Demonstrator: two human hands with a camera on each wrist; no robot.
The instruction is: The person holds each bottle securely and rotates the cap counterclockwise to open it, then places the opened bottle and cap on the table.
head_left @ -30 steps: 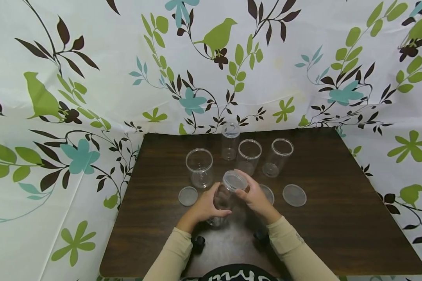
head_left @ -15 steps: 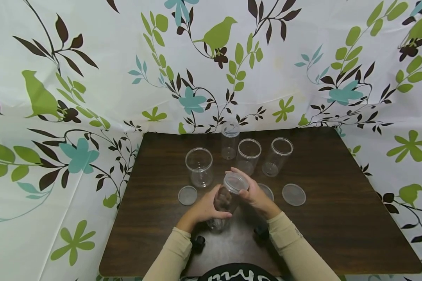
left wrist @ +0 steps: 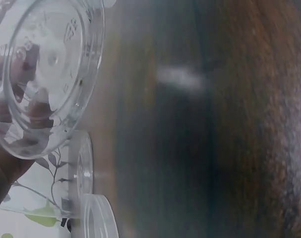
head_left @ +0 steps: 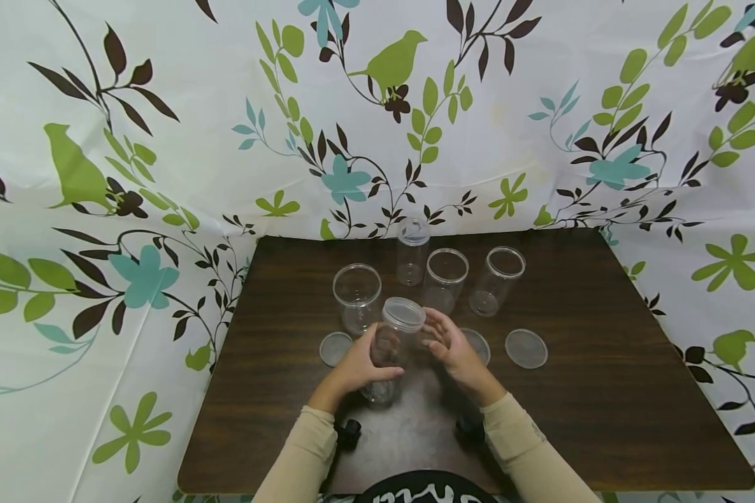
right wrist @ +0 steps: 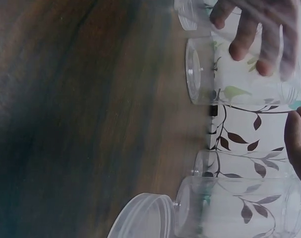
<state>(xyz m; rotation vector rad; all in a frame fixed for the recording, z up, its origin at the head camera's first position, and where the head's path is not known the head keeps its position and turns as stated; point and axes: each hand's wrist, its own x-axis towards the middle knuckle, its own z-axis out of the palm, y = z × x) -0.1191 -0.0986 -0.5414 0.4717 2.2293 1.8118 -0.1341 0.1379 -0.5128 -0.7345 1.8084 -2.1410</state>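
Observation:
My left hand (head_left: 356, 367) grips a clear plastic jar (head_left: 387, 349) around its body, fingers behind and thumb across the front. The jar is raised over the table and tilted, with a translucent lid (head_left: 405, 314) on its mouth. In the left wrist view the round base of the jar (left wrist: 53, 59) fills the top left corner, and fingers show through the plastic. To the right of the lid, my right hand (head_left: 456, 353) stands with loosely bent fingers, apart from the jar. The right wrist view catches its fingertips (right wrist: 295, 139) at the right edge.
Behind the hands stand several clear jars: an open wide one (head_left: 357, 300), a lidded one (head_left: 411, 262) and open ones (head_left: 445, 279) (head_left: 497, 279) to the right. Loose lids lie flat at left (head_left: 335, 348), right (head_left: 526, 348) and behind the right hand (head_left: 477, 346). A patterned cloth hangs behind the dark table (head_left: 604, 419).
The right hand has come off the lid and its fingers have loosened. My left hand has shifted the lidded jar left and slightly up.

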